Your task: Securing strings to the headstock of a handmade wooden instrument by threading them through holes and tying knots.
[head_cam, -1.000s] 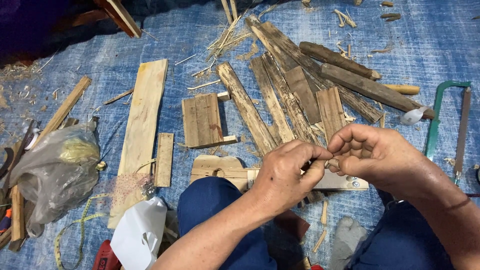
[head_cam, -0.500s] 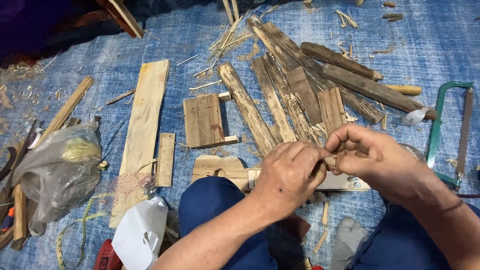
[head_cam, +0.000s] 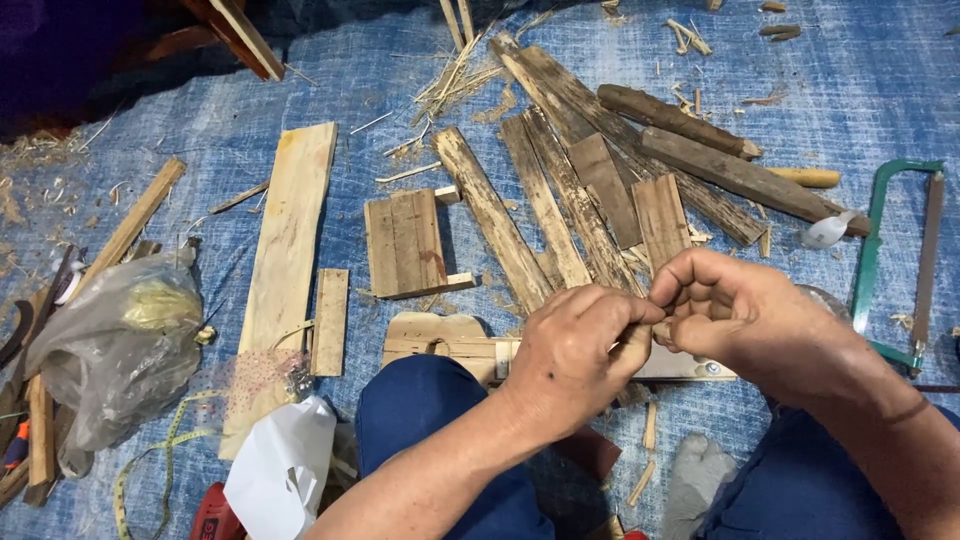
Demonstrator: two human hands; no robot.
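Note:
My left hand [head_cam: 575,355] and my right hand [head_cam: 745,315] meet above my lap, fingertips pressed together around something small that the fingers hide. Both hands are curled closed. Just below them lies a pale shaped wooden piece [head_cam: 440,338] with a rounded end, partly covered by my hands. Beyond the hands spread several weathered wooden slats [head_cam: 545,205] and a small square panel of joined boards [head_cam: 403,243] on the blue tarp [head_cam: 860,80].
A long pale plank [head_cam: 290,250] and a short strip [head_cam: 329,320] lie left. A clear plastic bag [head_cam: 115,345], white paper [head_cam: 285,470] and a yellow tape measure [head_cam: 150,460] sit at lower left. A green-framed hacksaw [head_cam: 880,270] lies at right.
My hands have stayed together over my lap; the fingers shifted slightly, with the left hand closing a little more over the right fingertips. Nothing else has moved.

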